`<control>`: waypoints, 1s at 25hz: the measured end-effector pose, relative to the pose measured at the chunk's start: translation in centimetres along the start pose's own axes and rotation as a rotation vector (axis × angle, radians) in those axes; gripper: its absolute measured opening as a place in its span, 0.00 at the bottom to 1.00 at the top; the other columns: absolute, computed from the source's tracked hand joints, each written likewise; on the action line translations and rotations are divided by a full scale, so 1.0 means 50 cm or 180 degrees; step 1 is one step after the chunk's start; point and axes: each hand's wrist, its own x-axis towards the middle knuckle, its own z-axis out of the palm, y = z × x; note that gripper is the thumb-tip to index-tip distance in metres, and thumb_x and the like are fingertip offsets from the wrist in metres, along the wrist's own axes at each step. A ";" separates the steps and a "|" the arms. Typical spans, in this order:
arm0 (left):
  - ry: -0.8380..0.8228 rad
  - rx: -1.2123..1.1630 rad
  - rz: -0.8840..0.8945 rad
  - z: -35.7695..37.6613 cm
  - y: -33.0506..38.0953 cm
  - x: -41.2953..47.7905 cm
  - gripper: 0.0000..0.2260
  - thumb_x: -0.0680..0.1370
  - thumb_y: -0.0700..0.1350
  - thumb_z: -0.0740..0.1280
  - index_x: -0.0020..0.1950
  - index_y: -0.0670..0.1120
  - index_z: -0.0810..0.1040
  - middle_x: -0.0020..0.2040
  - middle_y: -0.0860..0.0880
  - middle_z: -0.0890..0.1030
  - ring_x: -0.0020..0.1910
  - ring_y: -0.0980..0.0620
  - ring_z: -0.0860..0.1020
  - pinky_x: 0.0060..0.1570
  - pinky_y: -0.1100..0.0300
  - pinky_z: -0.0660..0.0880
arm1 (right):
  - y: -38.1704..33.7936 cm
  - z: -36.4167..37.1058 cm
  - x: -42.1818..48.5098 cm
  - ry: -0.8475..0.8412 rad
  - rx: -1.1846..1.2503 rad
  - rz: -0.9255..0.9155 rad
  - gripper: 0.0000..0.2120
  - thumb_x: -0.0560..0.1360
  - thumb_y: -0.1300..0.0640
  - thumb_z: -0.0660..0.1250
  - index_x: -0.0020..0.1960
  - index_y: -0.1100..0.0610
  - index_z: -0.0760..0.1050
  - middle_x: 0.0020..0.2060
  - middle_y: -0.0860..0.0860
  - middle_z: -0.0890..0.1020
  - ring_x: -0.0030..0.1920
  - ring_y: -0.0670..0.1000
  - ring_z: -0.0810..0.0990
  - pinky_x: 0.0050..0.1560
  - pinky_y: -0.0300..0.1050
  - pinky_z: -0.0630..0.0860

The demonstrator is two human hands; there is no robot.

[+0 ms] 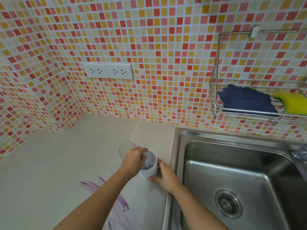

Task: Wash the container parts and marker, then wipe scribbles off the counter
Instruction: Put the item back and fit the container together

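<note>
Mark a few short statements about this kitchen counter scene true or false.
1. The right hand holds the side of the white container. True.
2. The purple scribbles are inside the sink. False: they are on the counter, left of the sink.
3. A blue cloth lies in the wire rack beside a yellow sponge. True.
4. The left hand lies flat on the counter. False: its fingers are at the white container's mouth.
5. The clear cup stands in the sink. False: it is on the counter behind the white container.
</note>
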 end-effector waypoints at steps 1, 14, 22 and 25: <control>0.0000 -0.0003 -0.0005 0.000 -0.001 0.000 0.13 0.77 0.38 0.63 0.62 0.41 0.77 0.57 0.42 0.80 0.53 0.43 0.78 0.55 0.59 0.71 | 0.001 0.000 0.000 -0.0011 -0.0001 0.0000 0.37 0.64 0.43 0.74 0.69 0.48 0.63 0.61 0.47 0.77 0.59 0.48 0.76 0.60 0.47 0.73; -0.0422 0.0272 -0.0012 -0.011 0.013 0.007 0.09 0.75 0.39 0.64 0.54 0.41 0.80 0.47 0.40 0.83 0.42 0.44 0.75 0.34 0.65 0.64 | 0.006 0.004 0.007 -0.0018 -0.0028 0.0041 0.37 0.64 0.45 0.74 0.69 0.49 0.64 0.62 0.47 0.76 0.61 0.48 0.75 0.62 0.46 0.72; -0.0437 0.0197 -0.0043 -0.020 0.011 0.010 0.09 0.75 0.42 0.64 0.54 0.42 0.78 0.45 0.40 0.82 0.38 0.49 0.70 0.37 0.62 0.65 | 0.006 0.002 0.010 -0.0083 -0.0110 0.0101 0.37 0.64 0.44 0.74 0.69 0.49 0.63 0.62 0.48 0.74 0.61 0.49 0.73 0.62 0.47 0.71; -0.0420 0.0291 -0.0047 -0.015 0.007 0.011 0.08 0.76 0.43 0.65 0.53 0.41 0.78 0.45 0.40 0.82 0.38 0.49 0.69 0.37 0.62 0.64 | 0.006 -0.002 0.010 -0.0131 -0.0093 0.0118 0.38 0.64 0.43 0.74 0.69 0.48 0.62 0.62 0.48 0.74 0.62 0.49 0.73 0.62 0.48 0.72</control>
